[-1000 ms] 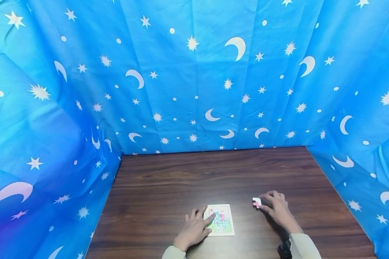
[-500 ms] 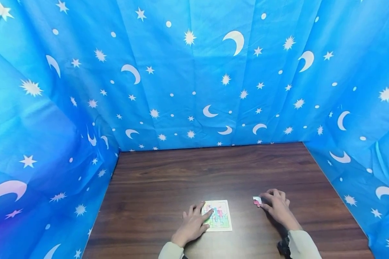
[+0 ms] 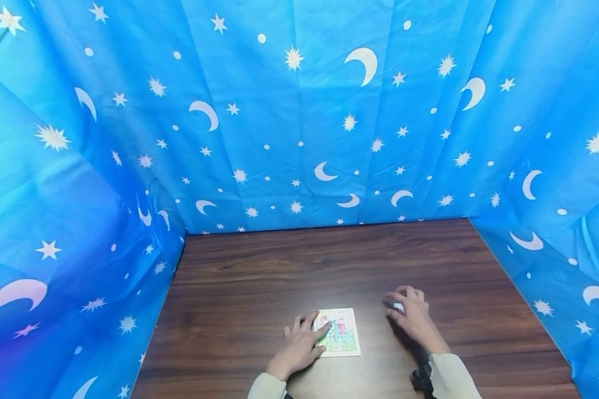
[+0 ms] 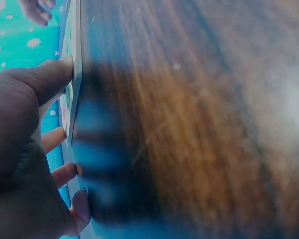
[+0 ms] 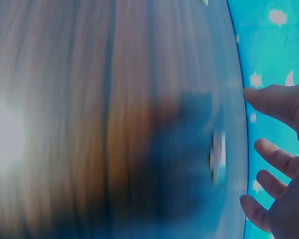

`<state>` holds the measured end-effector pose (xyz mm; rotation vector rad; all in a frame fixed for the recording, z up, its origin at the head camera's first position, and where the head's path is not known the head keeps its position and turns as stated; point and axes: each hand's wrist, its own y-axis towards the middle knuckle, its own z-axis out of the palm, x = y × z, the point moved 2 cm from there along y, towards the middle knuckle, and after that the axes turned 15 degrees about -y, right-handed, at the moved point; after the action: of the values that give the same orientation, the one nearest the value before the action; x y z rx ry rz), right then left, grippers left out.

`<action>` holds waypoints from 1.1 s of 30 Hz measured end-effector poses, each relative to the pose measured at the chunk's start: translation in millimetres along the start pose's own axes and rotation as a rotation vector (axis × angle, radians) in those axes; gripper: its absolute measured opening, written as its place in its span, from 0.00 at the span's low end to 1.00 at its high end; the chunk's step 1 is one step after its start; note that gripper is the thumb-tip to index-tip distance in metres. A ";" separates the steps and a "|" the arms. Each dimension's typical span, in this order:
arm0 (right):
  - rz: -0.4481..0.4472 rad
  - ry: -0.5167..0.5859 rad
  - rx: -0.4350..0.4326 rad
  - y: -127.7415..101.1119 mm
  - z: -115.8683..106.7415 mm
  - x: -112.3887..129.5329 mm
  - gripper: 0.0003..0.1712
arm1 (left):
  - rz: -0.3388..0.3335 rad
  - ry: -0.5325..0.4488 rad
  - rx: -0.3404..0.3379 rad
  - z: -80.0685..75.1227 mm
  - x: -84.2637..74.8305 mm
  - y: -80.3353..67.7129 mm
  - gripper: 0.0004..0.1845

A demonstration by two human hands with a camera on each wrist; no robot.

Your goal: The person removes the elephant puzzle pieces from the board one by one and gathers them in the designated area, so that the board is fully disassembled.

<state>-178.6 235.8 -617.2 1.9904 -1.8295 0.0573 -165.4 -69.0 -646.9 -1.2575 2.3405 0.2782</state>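
Note:
A small square jigsaw puzzle (image 3: 348, 339) with a pale border lies on the table near its front. My left hand (image 3: 298, 344) rests on its left side with fingers spread; in the left wrist view the thumb touches the board's edge (image 4: 78, 74). Farther right, a loose puzzle piece (image 3: 399, 307) shows between the thumb and fingers of my right hand (image 3: 414, 316). In the right wrist view those fingers are spread and apart from the blurred piece (image 5: 219, 157), which is near the tabletop.
The brown wood-grain table (image 3: 259, 271) has a blue curtain (image 3: 279, 111) with white moons and stars behind it and along both sides. A black device (image 3: 421, 379) is strapped at my right wrist.
My right hand has shifted slightly left and over the loose piece, which was in plain sight left of its fingertips before. The left hand stays on the puzzle.

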 end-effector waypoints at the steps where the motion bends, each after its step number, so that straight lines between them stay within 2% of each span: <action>1: -0.019 0.008 -0.006 1.5 2.9 6.3 0.20 | -0.004 -0.004 -0.002 0.9 -0.1 0.5 0.31; 6: -0.116 0.036 0.022 4.8 18.8 37.0 0.15 | -0.040 -0.014 -0.008 2.8 -2.6 1.9 0.35; 16: -0.174 0.053 0.084 5.1 34.6 74.4 0.10 | -0.061 -0.072 -0.026 1.1 -4.4 4.9 0.38; 23: -0.203 0.037 0.100 7.1 44.8 86.2 0.08 | -0.079 -0.095 -0.022 0.1 -0.1 1.4 0.38; 27: -0.221 0.022 0.094 12.4 46.9 90.5 0.06 | -0.067 -0.090 -0.033 -0.8 1.7 0.7 0.38; 33: -0.292 -0.003 0.108 20.9 47.3 94.8 0.06 | -0.078 -0.088 -0.024 -1.2 2.5 1.4 0.37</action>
<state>-198.8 129.9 -624.0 2.3129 -1.5479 0.0658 -168.1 -70.5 -647.2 -1.3169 2.2146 0.3301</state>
